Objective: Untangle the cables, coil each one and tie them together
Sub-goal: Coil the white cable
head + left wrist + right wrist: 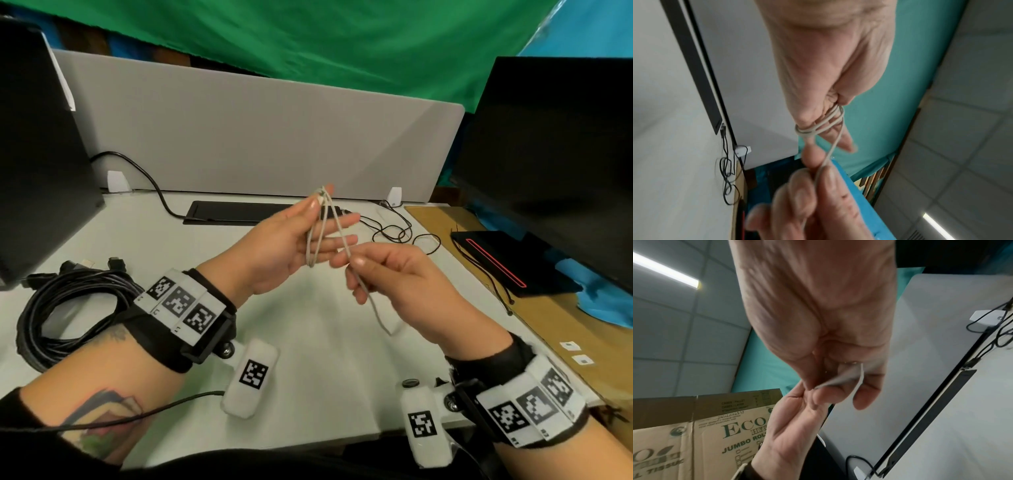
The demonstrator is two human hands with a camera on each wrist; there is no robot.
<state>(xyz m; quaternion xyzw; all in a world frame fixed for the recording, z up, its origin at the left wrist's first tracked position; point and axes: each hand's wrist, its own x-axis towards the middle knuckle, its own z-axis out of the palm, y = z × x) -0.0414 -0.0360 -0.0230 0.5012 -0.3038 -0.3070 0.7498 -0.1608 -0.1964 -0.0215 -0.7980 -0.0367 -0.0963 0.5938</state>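
Near the left edge of the desk (308,342) we see a coiled bundle of black cables (68,301) lying flat. Above the desk's middle, our left hand (291,246) pinches the top of the thin white cable (317,236) between thumb and forefinger, the other fingers extended; its loops hang lengthwise across the palm, long axis running away from us. To the right, our right hand (394,274) pinches the cable's free strand, which trails down toward the near edge.
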